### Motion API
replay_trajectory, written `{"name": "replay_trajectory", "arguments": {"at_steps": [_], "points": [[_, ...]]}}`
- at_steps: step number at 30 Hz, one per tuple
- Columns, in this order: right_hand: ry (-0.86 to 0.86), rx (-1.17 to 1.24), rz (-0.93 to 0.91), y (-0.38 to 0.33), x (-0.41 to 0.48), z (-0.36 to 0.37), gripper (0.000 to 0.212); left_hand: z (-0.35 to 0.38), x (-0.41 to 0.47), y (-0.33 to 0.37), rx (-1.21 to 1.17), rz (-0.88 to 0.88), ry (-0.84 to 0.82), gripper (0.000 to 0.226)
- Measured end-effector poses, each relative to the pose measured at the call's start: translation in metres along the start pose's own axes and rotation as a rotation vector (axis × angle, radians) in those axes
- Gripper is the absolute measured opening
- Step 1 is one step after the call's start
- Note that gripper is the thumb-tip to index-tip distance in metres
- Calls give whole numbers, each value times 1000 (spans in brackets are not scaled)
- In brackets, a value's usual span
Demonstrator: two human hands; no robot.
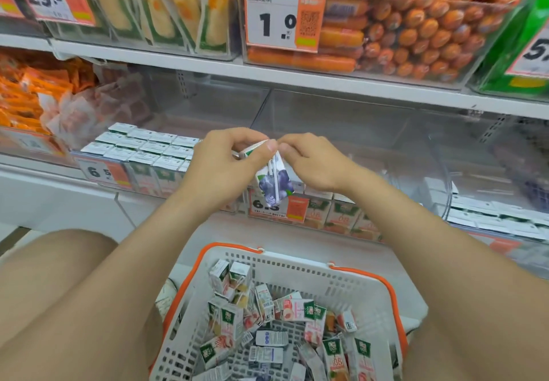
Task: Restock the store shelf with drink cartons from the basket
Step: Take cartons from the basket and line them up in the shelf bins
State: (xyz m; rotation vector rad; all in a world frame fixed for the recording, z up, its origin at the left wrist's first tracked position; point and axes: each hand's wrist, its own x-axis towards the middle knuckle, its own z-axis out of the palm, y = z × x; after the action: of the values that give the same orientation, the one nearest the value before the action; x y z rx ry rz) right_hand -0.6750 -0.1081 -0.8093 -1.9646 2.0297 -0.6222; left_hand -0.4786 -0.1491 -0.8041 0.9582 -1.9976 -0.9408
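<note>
above the basket [297, 265] of loose cartons, in front of the shelf bin [166, 155], i see my left hand [225, 166] and right hand [309, 161] both pinching the top of a blueberry drink carton [274, 183], fingers clamped on it, tilted.

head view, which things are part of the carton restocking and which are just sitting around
Job:
- small blueberry-print drink carton, pinched by left hand and right hand
- white plastic basket with orange handles
- loose peach-print cartons inside it
- rows of white-topped cartons on the lower shelf

Just there:
- orange sausages in a clear bin
- yellow snack packs
- orange packets, far left
- green pack, far right
</note>
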Motion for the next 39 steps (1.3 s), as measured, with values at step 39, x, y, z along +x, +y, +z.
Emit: {"name": "replay_trajectory", "arguments": {"at_steps": [39], "points": [[453, 132, 474, 176, -210, -144, 25, 233, -24, 99, 309, 446, -442, 81]]}}
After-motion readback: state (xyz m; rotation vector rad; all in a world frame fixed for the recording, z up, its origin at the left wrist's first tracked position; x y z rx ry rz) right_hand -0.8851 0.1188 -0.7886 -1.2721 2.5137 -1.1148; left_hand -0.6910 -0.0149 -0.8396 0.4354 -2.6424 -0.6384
